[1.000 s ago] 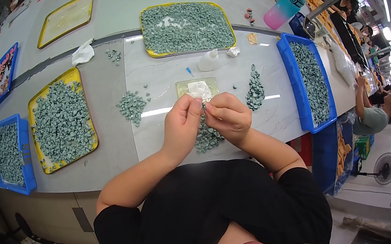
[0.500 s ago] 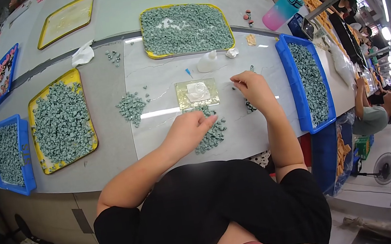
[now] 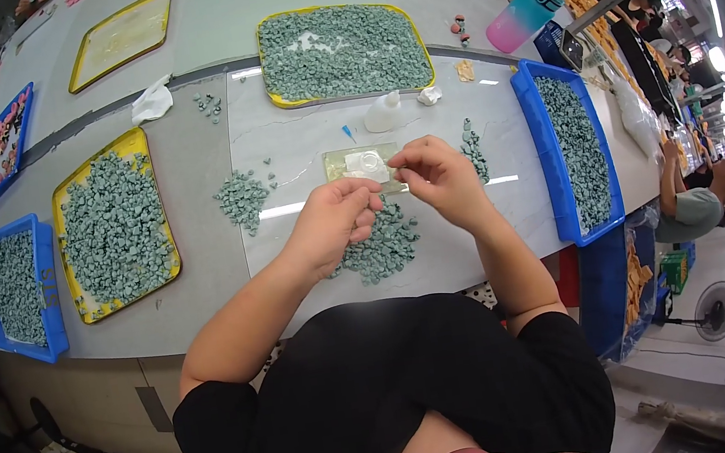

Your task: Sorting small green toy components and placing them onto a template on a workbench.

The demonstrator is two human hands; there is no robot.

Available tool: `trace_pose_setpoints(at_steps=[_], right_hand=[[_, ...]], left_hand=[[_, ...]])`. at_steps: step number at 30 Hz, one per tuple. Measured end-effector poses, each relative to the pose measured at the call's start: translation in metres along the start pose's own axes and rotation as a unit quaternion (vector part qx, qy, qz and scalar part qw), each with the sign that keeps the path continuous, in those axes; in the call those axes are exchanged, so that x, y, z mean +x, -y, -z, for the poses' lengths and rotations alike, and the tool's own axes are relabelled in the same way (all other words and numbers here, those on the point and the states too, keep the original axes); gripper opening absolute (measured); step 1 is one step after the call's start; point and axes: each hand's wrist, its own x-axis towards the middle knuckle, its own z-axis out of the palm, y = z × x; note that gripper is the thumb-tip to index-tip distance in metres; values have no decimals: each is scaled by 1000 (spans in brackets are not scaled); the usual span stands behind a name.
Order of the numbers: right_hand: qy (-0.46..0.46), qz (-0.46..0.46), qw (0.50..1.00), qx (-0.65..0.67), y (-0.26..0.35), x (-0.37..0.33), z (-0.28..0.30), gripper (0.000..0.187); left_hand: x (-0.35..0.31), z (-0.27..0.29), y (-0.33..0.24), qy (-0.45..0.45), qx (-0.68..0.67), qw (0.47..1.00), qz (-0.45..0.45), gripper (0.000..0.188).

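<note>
My left hand [image 3: 334, 219] is closed in a pinch above the near pile of small green pieces [image 3: 384, 247]. What its fingertips hold, if anything, is too small to make out. Close by on the right, my right hand [image 3: 441, 180] also pinches, its fingertips over the edge of a clear yellowish plate [image 3: 337, 163]; anything in them is hidden. On that plate lies a white square pad [image 3: 365, 164] with a round mark. Beyond it stand a white squeeze bottle [image 3: 383, 113] and a blue pointed tip [image 3: 348, 133].
Loose green pieces form a left pile [image 3: 243, 199] and a right pile [image 3: 474, 153]. Around them stand a yellow-rimmed tray [image 3: 427, 55], another yellow tray [image 3: 163, 203], a right blue bin [image 3: 541, 155] and a left blue bin [image 3: 50, 289]. A pink-and-teal bottle [image 3: 523, 17] is far right.
My right hand has moved left from the right pile to the plate. My left hand has drawn back a little from the near pile, turning, and the two hands are now close together.
</note>
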Motion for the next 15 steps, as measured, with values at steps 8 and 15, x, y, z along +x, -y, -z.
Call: trace_pose_setpoints(at_steps=[8,15], right_hand=[[-76,202,972,-93,16,-5,-16,22],[-111,276,935,-192,17,-9,-9,19]], left_hand=[[5,-2,4,41,-57,997,-33,18],[5,-11,3,-20,18,996,-79,12]])
